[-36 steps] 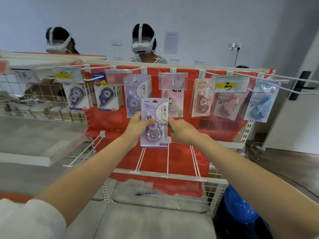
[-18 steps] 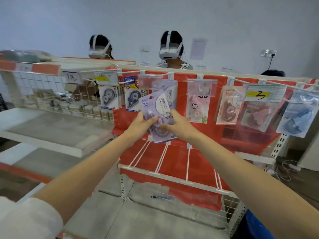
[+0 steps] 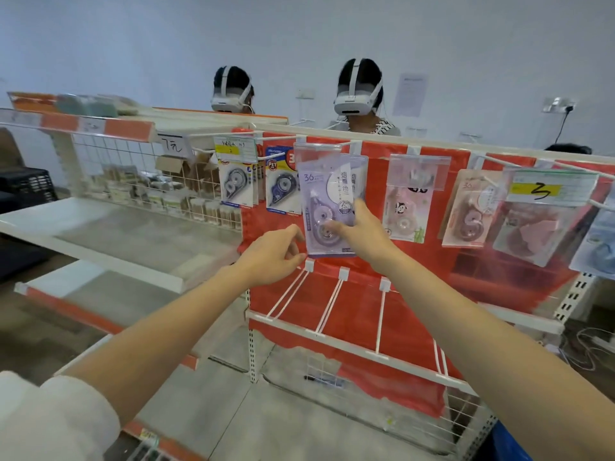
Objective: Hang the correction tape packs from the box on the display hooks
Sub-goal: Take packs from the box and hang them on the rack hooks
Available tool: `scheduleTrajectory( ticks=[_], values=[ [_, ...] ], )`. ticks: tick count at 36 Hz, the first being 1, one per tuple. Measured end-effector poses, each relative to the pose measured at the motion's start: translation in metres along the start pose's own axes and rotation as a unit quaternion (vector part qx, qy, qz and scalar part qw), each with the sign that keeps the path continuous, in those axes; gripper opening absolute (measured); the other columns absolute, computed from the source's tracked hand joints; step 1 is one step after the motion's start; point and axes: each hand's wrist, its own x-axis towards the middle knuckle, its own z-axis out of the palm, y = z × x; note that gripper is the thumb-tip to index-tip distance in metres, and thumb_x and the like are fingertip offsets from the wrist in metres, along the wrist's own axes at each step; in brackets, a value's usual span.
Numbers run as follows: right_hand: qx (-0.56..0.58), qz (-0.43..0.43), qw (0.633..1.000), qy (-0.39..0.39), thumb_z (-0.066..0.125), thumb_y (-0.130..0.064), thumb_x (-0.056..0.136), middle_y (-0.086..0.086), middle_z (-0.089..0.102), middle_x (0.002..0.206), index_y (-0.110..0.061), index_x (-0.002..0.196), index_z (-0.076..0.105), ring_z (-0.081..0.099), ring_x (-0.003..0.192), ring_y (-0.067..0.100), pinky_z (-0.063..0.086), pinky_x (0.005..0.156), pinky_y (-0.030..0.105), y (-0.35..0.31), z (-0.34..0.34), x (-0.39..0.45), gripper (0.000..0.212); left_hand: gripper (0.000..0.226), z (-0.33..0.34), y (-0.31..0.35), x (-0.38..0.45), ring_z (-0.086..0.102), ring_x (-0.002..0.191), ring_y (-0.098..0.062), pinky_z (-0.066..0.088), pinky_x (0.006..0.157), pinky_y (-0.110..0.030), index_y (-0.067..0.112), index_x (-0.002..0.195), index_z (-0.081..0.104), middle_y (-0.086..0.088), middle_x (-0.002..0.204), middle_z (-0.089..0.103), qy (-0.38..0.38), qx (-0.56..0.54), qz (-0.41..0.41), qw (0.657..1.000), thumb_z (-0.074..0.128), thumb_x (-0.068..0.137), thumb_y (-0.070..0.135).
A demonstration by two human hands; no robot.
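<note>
Head view: the right hand (image 3: 361,236) holds the lower right part of a purple correction tape pack (image 3: 327,207), thumb across its front and fingers behind its edge. The left hand (image 3: 274,254) hovers just beside the pack's lower left corner with fingers loosely curled and nothing in them; whether its fingertips touch the card cannot be told. The pack hangs tilted at the upper row of the red display rack (image 3: 416,314), its top reaching behind a clear label holder (image 3: 317,153) at the tip of a white hook (image 3: 319,143), with more purple packs behind it. To its left hang two groups of blue-and-white tape packs (image 3: 258,186); to its right a pink pack with a panda (image 3: 404,211), then further pink packs under a yellow price tag (image 3: 550,189). Below the hands, bare white hooks (image 3: 327,306) jut from the rack's lower rail. Left of the rack stand grey shelves (image 3: 133,241). Behind the rack's top edge two people wear white headsets (image 3: 357,98).
</note>
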Motion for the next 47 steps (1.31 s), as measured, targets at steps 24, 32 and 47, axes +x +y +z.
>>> scheduleTrajectory(
  ticks=[24,32,47],
  values=[
    [-0.071,0.113,0.989,0.065,0.063,-0.027,0.092,0.008,0.046,0.105,-0.006,0.117,0.038,0.045,0.087,0.021,0.031,0.054,0.024,0.034,0.016,0.056,0.041,0.023,0.006,-0.040,0.044,0.058,0.092,-0.017,0.048,0.079,-0.033,0.017,0.110,0.055,0.005,0.096,0.058,-0.030,0.060,0.117,0.991,0.059,0.091,0.029],
    [-0.121,0.129,0.980,0.090,0.059,-0.029,0.094,0.013,0.054,0.116,-0.003,0.124,0.039,0.049,0.095,0.024,0.041,0.076,0.033,0.042,0.031,0.073,0.044,0.023,0.012,-0.051,0.070,0.060,0.096,-0.019,0.050,0.083,-0.039,0.016,0.111,0.056,0.000,0.106,0.062,-0.067,0.063,0.175,0.980,0.057,0.092,0.029],
    [-0.211,0.144,0.955,0.149,0.071,-0.022,0.084,0.013,0.059,0.116,-0.002,0.123,0.048,0.056,0.108,0.026,0.038,0.077,0.027,0.051,0.025,0.054,0.050,0.028,0.046,-0.039,0.100,0.060,0.102,-0.023,0.050,0.080,-0.039,0.017,0.118,0.053,0.000,0.114,0.060,-0.123,0.080,0.372,0.917,0.052,0.093,0.032]
  ],
)
